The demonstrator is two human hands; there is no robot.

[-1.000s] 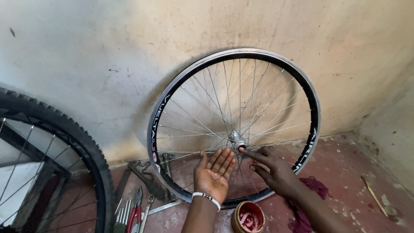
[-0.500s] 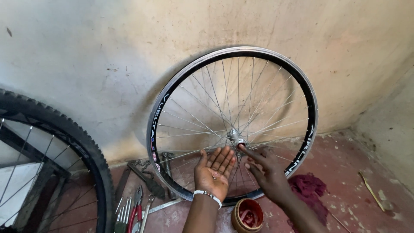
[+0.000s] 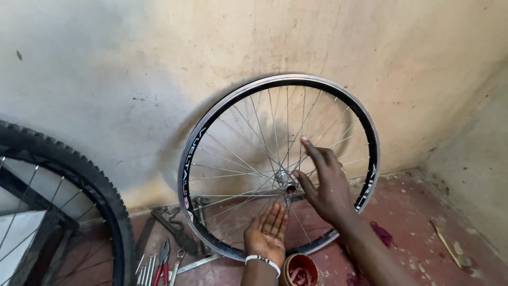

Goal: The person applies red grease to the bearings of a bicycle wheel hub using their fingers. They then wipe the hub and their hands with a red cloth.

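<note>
— What is the place like on your screen?

— I see a stained, pale plaster wall and a reddish floor under it. A bare bicycle wheel, black rim and thin steel spokes, stands on the floor and leans against this wall.

— And the hands?

— My left hand is under the hub, palm up, fingers together and a little cupped, with nothing in it. It has a beaded bracelet at the wrist. My right hand is spread open in front of the spokes, just right of the hub; the thumb comes close to the hub end, and I cannot tell if it touches. The index finger points up.

— Different from half a second ago?

— Yes. Before, the right hand was lower, with its fingers at the hub. Now it is lifted and opened. The left hand has dropped a little below the hub. The wheel did not move.

— What lies around?

— A small round tin of red grease is just beside the left wrist. Left of it, pliers with red handles and some metal tools lie on the floor. A knobby tyre is at the far left, and a dark red rag is behind the right forearm.
</note>
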